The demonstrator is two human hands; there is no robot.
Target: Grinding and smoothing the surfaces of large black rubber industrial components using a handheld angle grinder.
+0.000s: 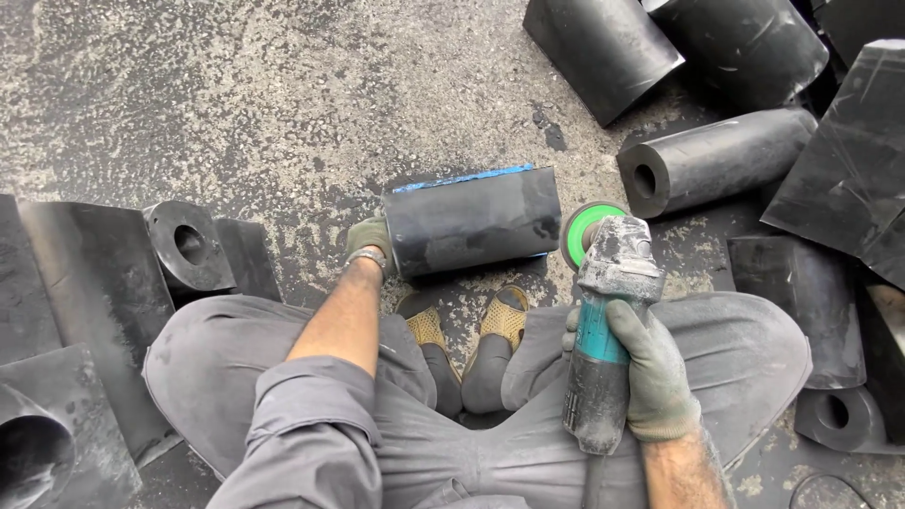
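Right hand [650, 368], in a grey work glove, is wrapped tight round the teal-and-grey body of an angle grinder [603, 330], fingers curled fully about it. Grinder points away from the person; its green-centred disc [586, 231] sits just beside the right end of a black rubber block [471, 221], and contact can't be confirmed from this angle. Left hand [370, 240], also gloved, w/ a metal watch at the wrist, is pressed against the left end of that block; fingers mostly hidden behind it, so exact grip unclear. Block lies on its side on the rough concrete floor [283, 94], centre of view, just beyond the person's sandalled feet [471, 330], w/ a blue strip along its far top edge. Person sits cross-legged in grey trousers. More black rubber pieces around: a cylinder w/ a centre hole [716, 160] to the far right, bigger blocks [679, 42] at far right corner, a holed piece [189, 245] to the left, others near left and near right.
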